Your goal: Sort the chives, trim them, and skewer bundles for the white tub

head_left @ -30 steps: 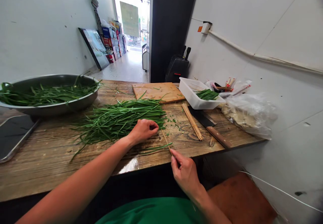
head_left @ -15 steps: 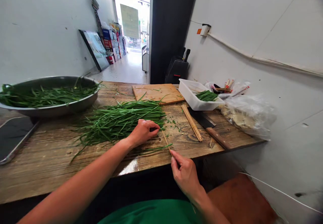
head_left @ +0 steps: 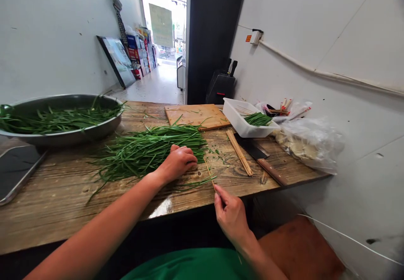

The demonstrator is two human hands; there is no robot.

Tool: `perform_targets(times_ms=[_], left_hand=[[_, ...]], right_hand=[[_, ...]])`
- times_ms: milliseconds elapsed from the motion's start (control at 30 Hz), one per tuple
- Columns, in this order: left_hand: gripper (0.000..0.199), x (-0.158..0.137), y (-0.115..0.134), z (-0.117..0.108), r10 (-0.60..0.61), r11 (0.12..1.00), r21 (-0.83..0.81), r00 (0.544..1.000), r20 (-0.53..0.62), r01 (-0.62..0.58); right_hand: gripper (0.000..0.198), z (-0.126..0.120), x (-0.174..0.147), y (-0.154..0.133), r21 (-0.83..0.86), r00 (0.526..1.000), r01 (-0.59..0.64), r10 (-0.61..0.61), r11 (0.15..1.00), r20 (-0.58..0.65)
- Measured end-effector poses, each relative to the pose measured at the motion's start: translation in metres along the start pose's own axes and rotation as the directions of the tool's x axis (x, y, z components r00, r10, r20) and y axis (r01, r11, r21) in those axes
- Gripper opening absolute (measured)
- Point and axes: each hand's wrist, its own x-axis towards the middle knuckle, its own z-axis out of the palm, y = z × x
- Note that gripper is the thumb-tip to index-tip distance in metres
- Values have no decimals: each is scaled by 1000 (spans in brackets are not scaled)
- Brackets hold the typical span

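My left hand is at the near, cut end of a heap of green garlic chives, its fingers curled together on the stalks; the fingertips are partly hidden. Just off the table's front edge, my right hand pinches a thin bamboo skewer between thumb and fingers, its tip pointing up and away. A few chive stalks cross the skewer above my right fingers; I cannot tell whether they are pierced. A bundle of skewers lies to the right, beside a cleaver with a wooden handle.
A wide metal bowl of chives stands at the left, with a phone before it. Behind the heap lies a wooden board. At the right are a white plastic tub holding chives and a clear bag of pale pieces.
My left hand has shifted slightly left and up, further onto the heap, and its fingers have turned down toward the stalks. My right hand keeps the skewer almost in place.
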Motion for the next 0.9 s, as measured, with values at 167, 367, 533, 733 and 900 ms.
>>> perform_targets(times_ms=[167,367,533,733,900], left_hand=[[20,2,-4,9,-11,991,132,999,37,6],[24,2,4,16,-29,952,303,999,-22,35],[17,2,8,13,-26,981,188,996,-86,41],[15,3,3,13,-114,993,32,990,-86,117],[25,3,-3,17,-171,980,-106,985,-34,166]], right_hand=[[32,1,-4,4,-5,1000,11,-11,1000,-2],[32,2,-7,8,4,1000,-8,8,1000,12],[32,1,-7,8,17,1000,-23,22,1000,17],[33,0,-6,8,35,1000,-17,16,999,11],[34,0,-5,7,42,1000,-19,18,999,21]])
